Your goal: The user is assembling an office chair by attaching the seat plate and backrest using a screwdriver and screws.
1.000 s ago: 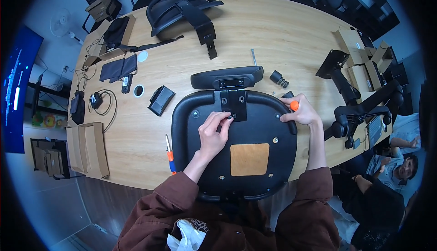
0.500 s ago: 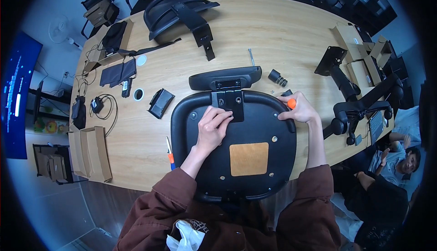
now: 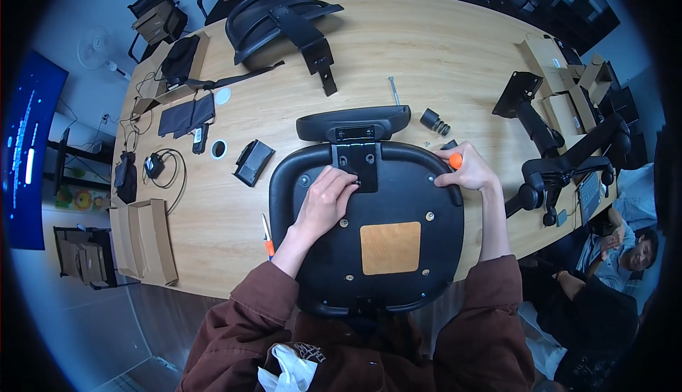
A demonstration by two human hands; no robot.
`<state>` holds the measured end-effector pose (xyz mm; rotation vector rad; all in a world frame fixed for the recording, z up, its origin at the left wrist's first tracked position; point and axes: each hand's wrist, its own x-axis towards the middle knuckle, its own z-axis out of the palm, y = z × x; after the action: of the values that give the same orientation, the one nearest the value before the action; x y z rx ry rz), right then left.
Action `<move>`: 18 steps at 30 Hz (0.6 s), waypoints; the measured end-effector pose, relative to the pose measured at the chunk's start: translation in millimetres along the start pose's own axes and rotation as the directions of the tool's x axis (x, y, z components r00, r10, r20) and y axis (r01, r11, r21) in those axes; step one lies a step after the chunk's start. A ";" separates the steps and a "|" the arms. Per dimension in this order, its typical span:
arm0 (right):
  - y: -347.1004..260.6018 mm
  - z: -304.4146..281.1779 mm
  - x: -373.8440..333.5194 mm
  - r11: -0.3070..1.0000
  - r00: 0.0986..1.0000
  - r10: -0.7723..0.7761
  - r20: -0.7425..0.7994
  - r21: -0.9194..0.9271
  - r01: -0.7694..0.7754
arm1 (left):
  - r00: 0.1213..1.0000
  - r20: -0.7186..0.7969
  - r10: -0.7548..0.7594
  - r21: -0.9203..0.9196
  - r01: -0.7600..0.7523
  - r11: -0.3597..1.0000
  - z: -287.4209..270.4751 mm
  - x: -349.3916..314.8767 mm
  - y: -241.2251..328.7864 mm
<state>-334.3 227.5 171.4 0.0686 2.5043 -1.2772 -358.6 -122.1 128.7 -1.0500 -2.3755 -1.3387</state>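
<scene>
An upturned black chair seat lies before me with its underside showing, bolts and a tan square patch on it. At its far edge is a black metal bracket with slots, joined to a padded black piece. My left hand has thumb and fingers pinched together at the bracket's lower left edge; whatever they hold is too small to tell. Over the seat's far right corner, my right hand is closed round an orange-ended tool, mostly hidden, its fingertips touching the seat near a bolt.
A screwdriver lies left of the seat. Beyond are a black plastic part, a metal rod, a black cylinder and a chair back. A wheeled chair base stands right, near another person.
My left hand has shifted slightly left and down along the bracket, baring more of it. My right hand keeps its place on the seat corner.
</scene>
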 end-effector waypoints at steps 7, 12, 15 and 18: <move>-3.6 -2.0 -1.5 1.000 1.000 0.007 0.019 -0.029 -0.006 | 1.000 0.000 -0.017 -0.027 0.017 1.000 11.5 -1.4 9.9; -2.6 -1.1 -2.5 1.000 1.000 0.009 0.008 -0.021 -0.009 | 0.999 -0.031 -0.027 -0.031 0.026 0.999 14.7 -0.1 12.7; 7.3 -1.2 -3.2 1.000 1.000 0.001 -0.008 -0.021 -0.001 | 0.999 -0.026 -0.045 -0.036 0.044 0.998 9.7 2.7 8.6; 11.1 -2.0 -5.1 0.998 0.998 0.062 -0.004 -0.017 -0.062 | 0.995 0.007 -0.097 -0.019 0.097 0.995 4.4 1.7 5.1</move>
<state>-327.9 236.3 165.4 0.1433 2.4957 -1.2324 -355.7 -116.0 130.5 -0.9565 -2.4511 -1.3956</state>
